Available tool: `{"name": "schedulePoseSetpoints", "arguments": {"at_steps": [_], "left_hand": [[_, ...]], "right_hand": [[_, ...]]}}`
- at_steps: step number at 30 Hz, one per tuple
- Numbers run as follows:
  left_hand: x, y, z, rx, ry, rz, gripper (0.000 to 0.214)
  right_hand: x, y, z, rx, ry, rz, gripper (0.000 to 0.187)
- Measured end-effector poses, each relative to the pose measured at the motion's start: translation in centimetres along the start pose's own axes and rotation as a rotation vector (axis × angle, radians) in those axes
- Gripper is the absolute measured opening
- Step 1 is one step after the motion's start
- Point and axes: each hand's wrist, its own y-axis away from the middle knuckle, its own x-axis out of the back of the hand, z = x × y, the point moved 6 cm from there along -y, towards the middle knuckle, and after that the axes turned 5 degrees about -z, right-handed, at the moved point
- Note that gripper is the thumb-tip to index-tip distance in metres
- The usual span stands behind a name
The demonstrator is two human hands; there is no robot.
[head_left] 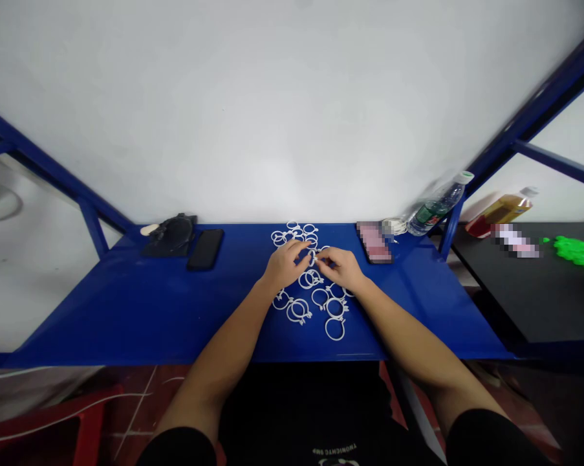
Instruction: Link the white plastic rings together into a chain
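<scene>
Several white plastic rings point(335, 328) lie scattered on the blue table point(151, 310), some near the wall, some closer to me. My left hand point(286, 263) and my right hand point(341, 266) meet over the middle of the pile, fingers curled. Together they pinch a small white ring piece point(315, 258) between their fingertips. More rings lie under and around both hands.
A black phone point(205, 248) and a dark pouch point(171, 234) lie at the back left. A pink phone point(374, 241), a roll of white tape point(393, 226) and a tilted water bottle point(437, 206) sit at the back right. A black table point(529, 285) stands to the right, with a green heap point(579, 250).
</scene>
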Motion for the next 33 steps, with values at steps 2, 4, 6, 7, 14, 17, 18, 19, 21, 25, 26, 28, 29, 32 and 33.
{"name": "schedulePoseSetpoints", "arguments": {"at_steps": [2, 4, 6, 7, 14, 17, 18, 19, 21, 25, 26, 28, 29, 32, 33], "left_hand": [[0.3, 0.0, 0.8, -0.099, 0.037, 0.017, 0.037], [0.4, 0.0, 1.4, -0.18, 0.048, 0.008, 0.03], [0.4, 0.0, 1.7, -0.227, 0.052, 0.003, 0.022], [0.3, 0.0, 1.6, -0.234, 0.057, 0.004, 0.02], [0.1, 0.0, 0.4, -0.181, 0.101, -0.026, 0.019], [0.3, 0.0, 0.0, -0.146, 0.093, 0.013, 0.023], [0.4, 0.0, -0.2, -0.126, 0.09, 0.035, 0.028], [0.6, 0.0, -0.4, -0.099, 0.088, 0.056, 0.034], [0.7, 0.0, -0.9, -0.036, 0.074, 0.075, 0.039], [-0.7, 0.1, -1.5, 0.055, 0.004, -0.103, 0.026], [-1.3, 0.2, -1.5, 0.058, -0.013, -0.173, 0.024], [-2.2, 0.5, -1.5, 0.051, -0.035, -0.29, 0.022], [-2.6, 0.6, -1.5, 0.047, -0.04, -0.332, 0.022], [-3.1, 0.8, -1.5, 0.039, -0.043, -0.401, 0.019], [-3.2, 0.9, -1.4, 0.037, -0.044, -0.414, 0.017]], "right_hand": [[0.2, 0.1, 0.1, -0.009, 0.017, 0.032, 0.01], [0.3, 0.1, 0.0, 0.009, 0.02, 0.035, 0.011], [0.3, 0.1, -0.2, 0.027, 0.009, 0.012, 0.011], [0.3, 0.0, -0.3, 0.03, -0.002, -0.001, 0.011], [0.0, -0.2, -0.8, 0.053, -0.032, -0.068, 0.012], [0.2, 0.0, -0.5, 0.059, 0.033, -0.01, 0.014], [0.4, 0.1, -0.3, 0.055, 0.063, 0.024, 0.014], [0.5, 0.2, 0.0, 0.047, 0.093, 0.062, 0.014], [0.6, 0.4, 0.9, 0.012, 0.147, 0.119, 0.015], [0.1, 0.3, 3.0, -0.113, 0.202, 0.086, 0.03], [-0.1, 0.2, 3.4, -0.126, 0.194, 0.054, 0.035], [-0.5, 0.1, 3.9, -0.129, 0.161, 0.004, 0.041], [-0.6, 0.1, 4.1, -0.126, 0.146, -0.008, 0.042], [-0.4, 0.2, 4.2, -0.122, 0.125, 0.012, 0.039], [-0.3, 0.2, 4.1, -0.117, 0.121, 0.018, 0.038]]}}
